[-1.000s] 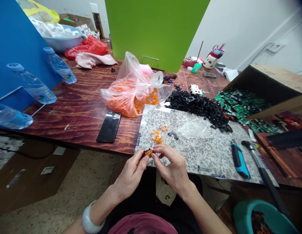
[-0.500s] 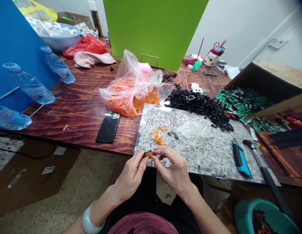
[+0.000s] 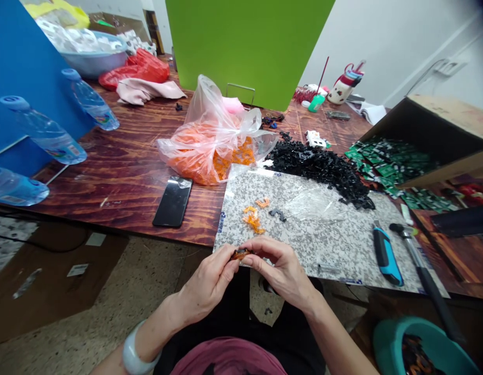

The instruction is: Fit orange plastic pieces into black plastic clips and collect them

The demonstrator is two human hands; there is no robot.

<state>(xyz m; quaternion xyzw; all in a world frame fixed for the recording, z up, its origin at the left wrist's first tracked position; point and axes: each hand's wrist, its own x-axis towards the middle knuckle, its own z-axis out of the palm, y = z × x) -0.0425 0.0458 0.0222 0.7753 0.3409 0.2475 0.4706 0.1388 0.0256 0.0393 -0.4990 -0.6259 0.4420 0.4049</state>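
Both forearms angle in from the bottom, wrists raised over the lap, hands meeting at the board's near edge. Left hand (image 3: 205, 284): thumb and index pinching, pale bangle (image 3: 134, 351) on that arm. Right hand (image 3: 284, 273): thumb and index pinching too, other fingers curled.

Surface: speckled granite-look board (image 3: 304, 250) on a dark-red wood-grain table (image 3: 120, 192). Green panel (image 3: 245, 52) stands at the back, blue panel (image 3: 15, 62) at left, white wall behind. On the board: loose orange clips (image 3: 254, 223), one dark gray clip (image 3: 278, 214), clear thin strands (image 3: 314, 203), blue-black utility knife (image 3: 388, 255), hammer (image 3: 424, 276). Heap of black plastic parts (image 3: 315, 164) along the far edge.

Orange-and-black plastic part (image 3: 240, 254) sits between the two hands, gripped at its left end by left fingertips, right end by right. Fine detail too small to read.
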